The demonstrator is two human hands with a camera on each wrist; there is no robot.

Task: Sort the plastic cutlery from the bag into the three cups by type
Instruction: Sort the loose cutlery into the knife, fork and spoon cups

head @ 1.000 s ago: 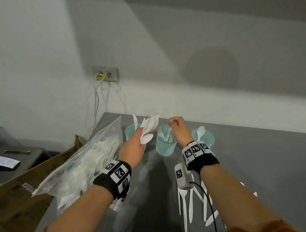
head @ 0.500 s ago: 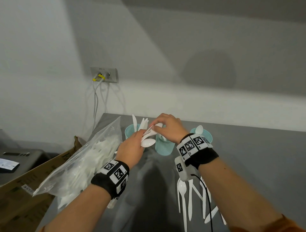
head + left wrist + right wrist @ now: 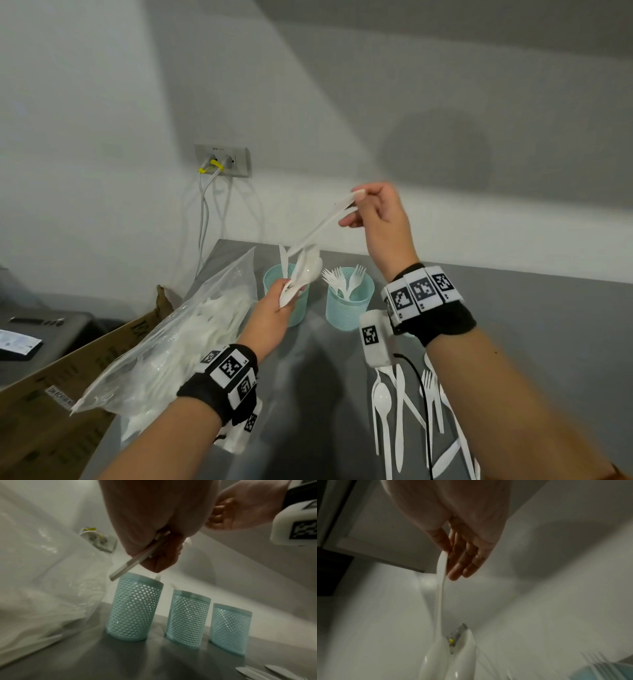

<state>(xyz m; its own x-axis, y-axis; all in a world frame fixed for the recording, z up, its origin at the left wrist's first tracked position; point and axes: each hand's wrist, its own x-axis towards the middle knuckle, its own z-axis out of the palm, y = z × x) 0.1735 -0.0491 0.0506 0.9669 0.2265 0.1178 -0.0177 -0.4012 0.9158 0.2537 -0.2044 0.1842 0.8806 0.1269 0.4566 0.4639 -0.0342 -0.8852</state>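
Note:
My left hand (image 3: pixel 286 289) grips a bunch of white plastic spoons (image 3: pixel 306 269) by their handles, above the left teal mesh cup (image 3: pixel 274 275). My right hand (image 3: pixel 356 200), raised above the cups, pinches the handle end of one spoon (image 3: pixel 322 222) whose bowl still lies against the bunch. The middle cup (image 3: pixel 349 308) holds several forks (image 3: pixel 342 277). My right wrist hides the third cup in the head view. The left wrist view shows all three cups in a row (image 3: pixel 133 609) (image 3: pixel 187 619) (image 3: pixel 229 628). The clear bag (image 3: pixel 178 342) of cutlery lies at the left.
Loose spoons, knives and forks (image 3: pixel 400 411) lie on the grey table (image 3: pixel 531 325) under my right forearm. A cardboard box (image 3: pixel 51 394) stands left of the table. A wall socket (image 3: pixel 222 161) with hanging cables is behind the bag.
My right hand left the middle cup, took a spoon handle at the bunch, and has risen up and to the right with it. My left hand stays by the left cup.

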